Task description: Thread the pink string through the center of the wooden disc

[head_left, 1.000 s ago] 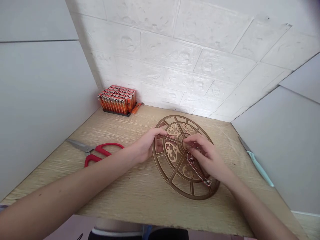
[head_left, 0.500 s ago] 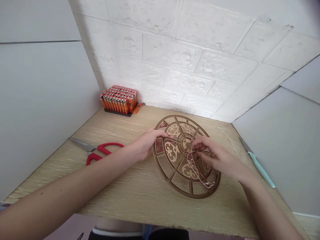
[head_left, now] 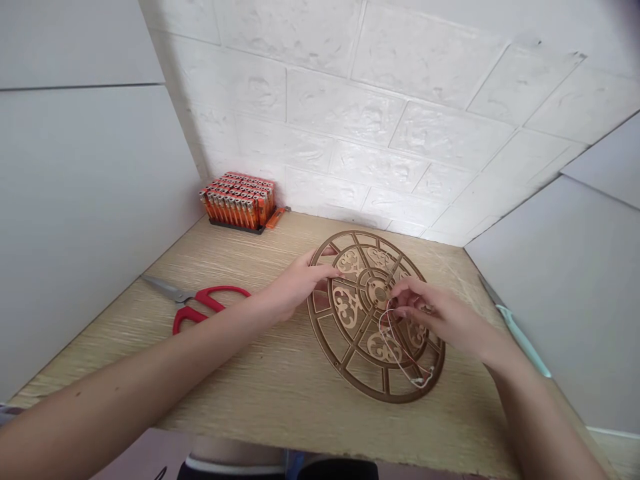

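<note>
A round brown openwork disc (head_left: 349, 307) with scroll ornaments and spokes is tilted up above the tabletop. My left hand (head_left: 305, 283) grips its left rim, thumb on the front and fingers behind. Near the disc's hub, my right hand (head_left: 425, 313) is closed in a pinch on thin red and white wires (head_left: 400, 353). The wires loop down across the front of the disc to its lower right, where a small white piece hangs on them. What else sits between my right fingertips is hidden.
Red-handled scissors (head_left: 200, 303) lie on the left of the wooden table (head_left: 260, 393). A block of orange lighters (head_left: 240, 200) stands in a black tray at the back, with an orange cutter (head_left: 277, 217) beside it. A mint-handled knife (head_left: 523, 340) lies along the right wall.
The disc has shifted slightly right and down with both hands. My right hand's fingers have drawn closer together at the wires.
</note>
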The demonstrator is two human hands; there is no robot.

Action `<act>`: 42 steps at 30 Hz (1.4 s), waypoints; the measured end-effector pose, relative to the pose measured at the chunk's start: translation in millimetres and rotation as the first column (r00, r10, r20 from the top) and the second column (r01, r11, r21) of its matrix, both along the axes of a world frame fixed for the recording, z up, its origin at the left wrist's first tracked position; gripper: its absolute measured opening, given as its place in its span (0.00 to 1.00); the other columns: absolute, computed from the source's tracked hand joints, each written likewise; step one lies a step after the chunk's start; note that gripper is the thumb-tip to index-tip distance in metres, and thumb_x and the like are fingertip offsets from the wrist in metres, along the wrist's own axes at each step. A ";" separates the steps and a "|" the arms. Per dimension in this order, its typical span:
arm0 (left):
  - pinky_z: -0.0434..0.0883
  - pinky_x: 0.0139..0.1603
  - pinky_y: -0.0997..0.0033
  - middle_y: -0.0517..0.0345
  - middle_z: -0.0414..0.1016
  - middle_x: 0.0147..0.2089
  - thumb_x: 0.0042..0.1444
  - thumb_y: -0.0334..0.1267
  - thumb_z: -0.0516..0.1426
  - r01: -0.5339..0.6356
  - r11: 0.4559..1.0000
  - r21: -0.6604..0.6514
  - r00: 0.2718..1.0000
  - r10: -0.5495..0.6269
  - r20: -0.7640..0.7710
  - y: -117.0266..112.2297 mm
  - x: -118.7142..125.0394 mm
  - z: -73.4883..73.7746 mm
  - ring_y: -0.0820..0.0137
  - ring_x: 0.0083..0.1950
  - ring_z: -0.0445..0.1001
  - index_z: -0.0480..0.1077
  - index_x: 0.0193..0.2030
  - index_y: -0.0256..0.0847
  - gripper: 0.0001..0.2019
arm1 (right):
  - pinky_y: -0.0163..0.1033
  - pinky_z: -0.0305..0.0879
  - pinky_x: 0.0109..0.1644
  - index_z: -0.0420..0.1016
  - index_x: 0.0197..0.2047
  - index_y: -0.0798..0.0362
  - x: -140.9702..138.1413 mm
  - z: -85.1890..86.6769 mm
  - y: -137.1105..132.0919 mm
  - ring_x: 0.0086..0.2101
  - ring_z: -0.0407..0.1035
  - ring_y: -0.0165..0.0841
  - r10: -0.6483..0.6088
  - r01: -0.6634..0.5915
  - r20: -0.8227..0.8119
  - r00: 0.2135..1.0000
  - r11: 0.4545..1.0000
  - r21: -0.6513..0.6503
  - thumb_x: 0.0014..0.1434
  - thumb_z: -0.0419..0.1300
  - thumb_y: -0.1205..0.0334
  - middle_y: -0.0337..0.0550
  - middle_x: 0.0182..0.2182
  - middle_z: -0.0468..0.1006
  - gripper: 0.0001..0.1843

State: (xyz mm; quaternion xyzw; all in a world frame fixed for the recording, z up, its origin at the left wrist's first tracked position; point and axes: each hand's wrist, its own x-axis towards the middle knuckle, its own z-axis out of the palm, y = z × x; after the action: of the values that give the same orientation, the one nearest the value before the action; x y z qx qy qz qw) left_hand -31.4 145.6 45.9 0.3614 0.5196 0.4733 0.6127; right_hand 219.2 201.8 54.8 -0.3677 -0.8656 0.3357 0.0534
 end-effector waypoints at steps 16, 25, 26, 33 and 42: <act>0.73 0.29 0.76 0.53 0.70 0.46 0.51 0.47 0.60 0.073 0.990 0.123 0.990 -0.058 -0.126 2.9 -6.7 -5.1 0.70 0.38 0.74 0.58 0.59 0.50 0.29 | 0.35 0.68 0.37 0.65 0.47 0.48 -1.1 -0.3 1.2 0.33 0.68 0.30 -0.234 0.190 -0.527 0.817 0.972 -0.137 0.63 0.57 0.56 0.40 0.33 0.70 0.11; 0.70 0.24 0.79 0.57 0.66 0.34 0.52 0.51 0.58 0.073 0.971 0.226 0.953 -0.001 -0.304 0.4 -4.5 -5.0 0.76 0.29 0.69 0.60 0.57 0.46 0.27 | 0.34 0.69 0.36 0.71 0.43 0.50 -6.2 0.6 -2.5 0.33 0.68 0.29 -0.323 0.258 -0.630 0.706 0.946 -0.196 0.58 0.62 0.59 0.43 0.36 0.72 0.09; 0.69 0.23 0.80 0.58 0.65 0.33 0.52 0.50 0.58 0.072 0.973 0.220 0.948 0.002 -0.318 -0.6 -3.0 -3.8 0.77 0.28 0.68 0.61 0.57 0.45 0.26 | 0.34 0.69 0.37 0.72 0.42 0.51 -6.6 0.2 -2.8 0.33 0.68 0.29 -0.327 0.251 -0.630 0.705 0.945 -0.210 0.58 0.62 0.59 0.43 0.36 0.73 0.09; 0.67 0.23 0.81 0.55 0.70 0.38 0.54 0.47 0.57 0.075 0.989 0.124 0.942 -0.029 -0.335 -4.5 5.3 -1.6 0.78 0.27 0.68 0.62 0.52 0.40 0.22 | 0.32 0.70 0.40 0.72 0.42 0.51 -14.4 -3.6 -5.4 0.36 0.71 0.28 -0.442 0.159 -0.601 0.666 0.871 -0.465 0.55 0.66 0.60 0.43 0.39 0.75 0.12; 0.66 0.28 0.80 0.53 0.71 0.44 0.53 0.48 0.57 0.143 0.988 0.059 0.947 -0.120 -0.298 2.1 3.9 -20.5 0.76 0.33 0.71 0.65 0.50 0.38 0.21 | 0.31 0.69 0.51 0.70 0.42 0.50 -24.9 -8.9 -7.3 0.49 0.69 0.31 -0.495 -0.010 -0.608 0.621 0.771 -0.637 0.54 0.66 0.63 0.41 0.46 0.73 0.12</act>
State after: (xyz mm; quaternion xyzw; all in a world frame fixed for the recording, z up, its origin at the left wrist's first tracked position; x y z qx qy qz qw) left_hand -27.5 147.8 25.4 0.4856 0.5601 0.3929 0.5442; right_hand 194.2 194.5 45.9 -0.3137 -0.5549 0.6932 0.3364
